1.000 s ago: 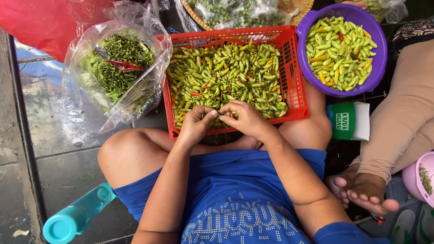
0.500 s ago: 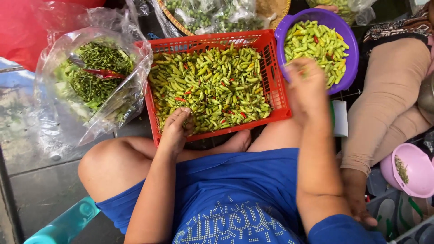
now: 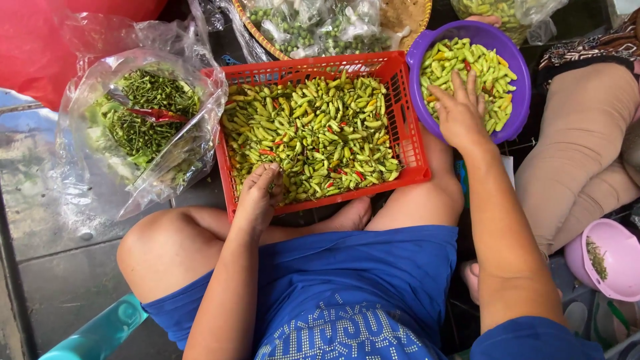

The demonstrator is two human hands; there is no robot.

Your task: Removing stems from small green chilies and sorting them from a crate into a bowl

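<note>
Figure: sorting chillies, seen from the head camera. The person sits cross-legged with a red crate [image 3: 408, 127] resting against the legs. The left hand [image 3: 257, 200] lies at the crate's near edge, its grip curled down among the chillies [image 3: 313, 133]; whether it has hold of one cannot be told, since the fingertips are buried. The right hand [image 3: 460, 110] is spread flat over the purple bowl [image 3: 517, 73], grip open and holding nothing that shows, its fingertips touching the stemmed chillies [image 3: 497, 70] inside.

Risks, as judged. The crate sits partly on the legs and not on a level surface; a shift of the knee could tip it and spill chillies onto the floor. The bowl stands just beside the crate's far corner, so a careless sweep of the right hand could knock it. The clear bag [image 3: 153, 167] of green stems [image 3: 143, 113] lies open and slack just left of the crate, and stems could slide out. Bare fingers working hot chillies may sting.

Counts. One red crate, one purple bowl, one clear bag of stems, one small pink bowl [image 3: 617, 260] at the lower right, one woven basket [image 3: 400, 17] of bagged green produce beyond the crate. Chillies: too many to count, mostly green-yellow with a few red. A second person's beige sleeve [image 3: 573, 160] shows at the right
</note>
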